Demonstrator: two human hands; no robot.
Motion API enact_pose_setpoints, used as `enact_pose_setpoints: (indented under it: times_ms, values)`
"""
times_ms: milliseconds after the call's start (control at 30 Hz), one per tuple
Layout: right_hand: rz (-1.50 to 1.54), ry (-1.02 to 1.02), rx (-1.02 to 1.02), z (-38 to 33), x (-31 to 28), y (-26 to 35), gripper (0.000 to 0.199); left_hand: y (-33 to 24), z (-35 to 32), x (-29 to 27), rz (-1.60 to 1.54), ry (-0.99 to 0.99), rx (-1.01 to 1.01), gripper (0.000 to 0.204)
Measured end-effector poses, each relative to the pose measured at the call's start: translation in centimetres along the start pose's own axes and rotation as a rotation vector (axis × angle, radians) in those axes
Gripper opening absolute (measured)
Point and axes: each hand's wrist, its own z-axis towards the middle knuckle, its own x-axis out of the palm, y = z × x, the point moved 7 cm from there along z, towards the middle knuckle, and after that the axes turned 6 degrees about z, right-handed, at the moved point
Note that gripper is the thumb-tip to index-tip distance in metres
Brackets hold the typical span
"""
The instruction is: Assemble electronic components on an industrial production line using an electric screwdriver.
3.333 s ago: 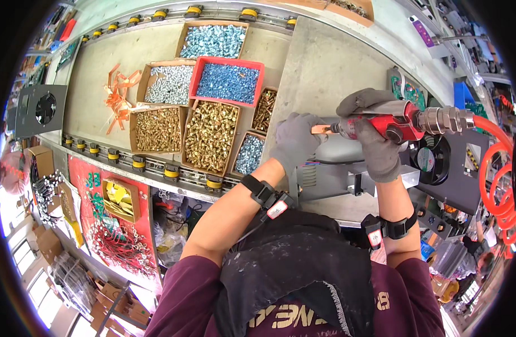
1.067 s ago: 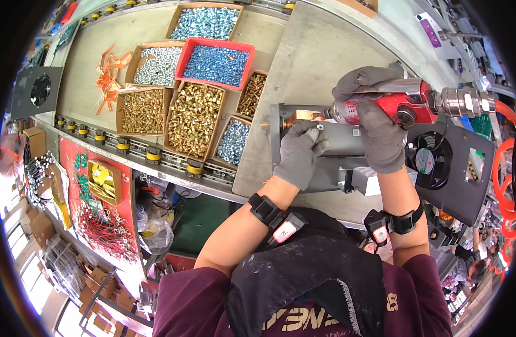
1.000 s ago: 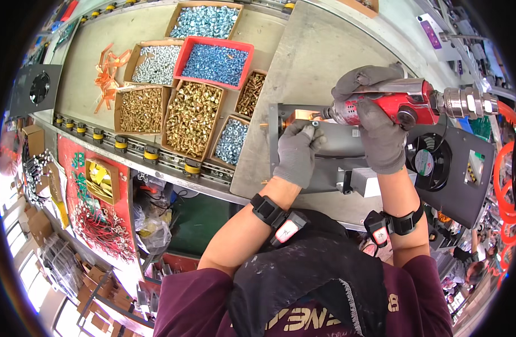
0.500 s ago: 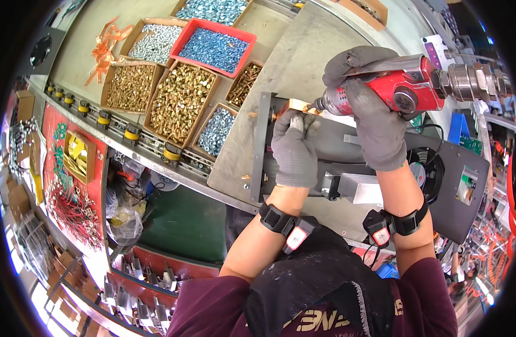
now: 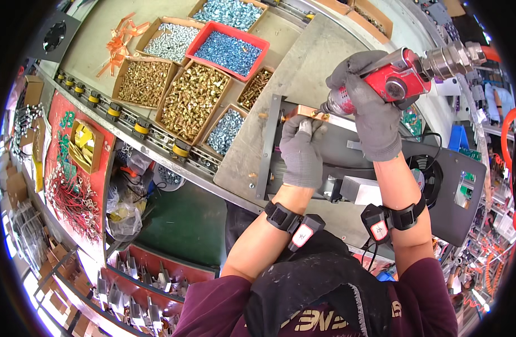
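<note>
My right hand (image 5: 371, 106), in a grey glove, is wrapped round a red air screwdriver (image 5: 394, 78) with a metal fitting at its rear. The tool's nose points left and down at the end of a copper bar (image 5: 304, 111). A brass-coloured screw (image 5: 322, 117) shows at that end, close to the nose; whether they touch I cannot tell. My left hand (image 5: 302, 151), also gloved, pinches the copper bar from the near side with curled fingers. The bar lies at the left end of a dark grey metal panel (image 5: 457, 194), beside its upright flange (image 5: 267, 149).
Left of the panel stand boxes of brass-coloured screws (image 5: 193, 101), a red tray of bluish fasteners (image 5: 258, 48) and a box of nuts (image 5: 226, 132). A roller rail (image 5: 157, 140) runs along the bench. On the panel sit a black fan (image 5: 426, 174) and a silver block (image 5: 359, 190).
The screwdriver's rear end has swung up and left, so an orange hose now shows behind it. My left hand stays at the copper bar. The whole view has shifted slightly.
</note>
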Motion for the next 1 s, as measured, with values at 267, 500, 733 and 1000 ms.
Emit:
enact_pose_setpoints:
  times_ms: [267, 500, 733, 1000]
  values:
    - [-0.097, -0.030, -0.099, -0.3, -0.1, 0.2, 0.013, -0.5, -1.6, -0.4, 0.125, 0.202, -0.200, 0.037]
    - [-0.154, 0.080, -0.015, -0.8, -0.9, 0.9, 0.023, 0.9, -1.2, -0.6, 0.317, 0.135, -0.383, 0.035]
    - [-0.212, -0.052, -0.054, -2.8, -3.5, 2.5, 0.034, 1.2, -0.8, 0.2, 0.139, 0.207, -0.367, 0.032]
    - [-0.135, 0.003, -0.143, -2.4, -3.8, 1.9, 0.033, 1.5, 0.8, 0.0, 0.300, 0.061, -0.252, 0.017]
